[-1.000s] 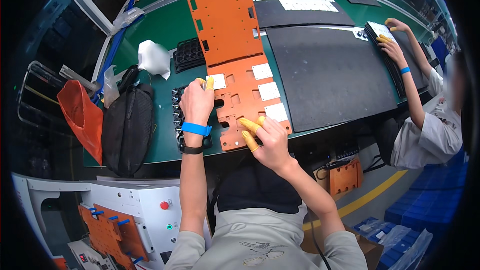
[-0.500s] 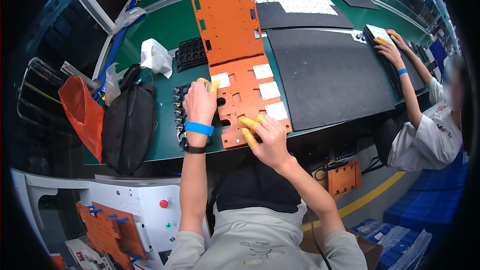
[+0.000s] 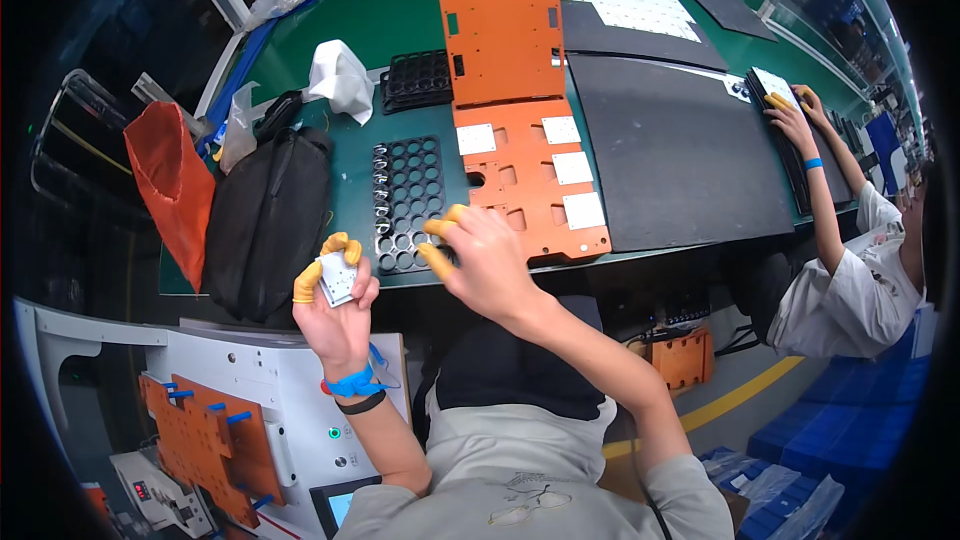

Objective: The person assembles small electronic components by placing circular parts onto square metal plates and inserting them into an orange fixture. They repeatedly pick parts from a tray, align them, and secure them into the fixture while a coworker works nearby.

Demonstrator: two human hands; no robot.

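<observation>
My left hand (image 3: 335, 315) is closed on a white square plate (image 3: 337, 278), gripped between fingers in yellow finger cots; whether more plates lie under it I cannot tell. My right hand (image 3: 490, 265), also in yellow cots, hovers by the near right corner of a black tray (image 3: 412, 180) with round pockets. Its thumb and forefinger are apart, with nothing visible between them. Beyond it lies a hinged orange fixture (image 3: 527, 170), its far panel (image 3: 505, 30) raised. One white plate (image 3: 477, 139) sits at its left and three along its right side. My right hand partly hides the fixture's near left corner.
Left of the tray lie a black bag (image 3: 265, 225), an orange pouch (image 3: 170, 180) and crumpled white wrapping (image 3: 340, 80). More black trays (image 3: 415, 80) are stacked behind. A large dark board (image 3: 680, 160) covers the bench at right. A co-worker's hands (image 3: 795, 115) rest on a stack there.
My left hand has left the fixture, moving down and left, and now shows a white plate, palm up. My right hand has moved from the fixture leftward to the black tray.
</observation>
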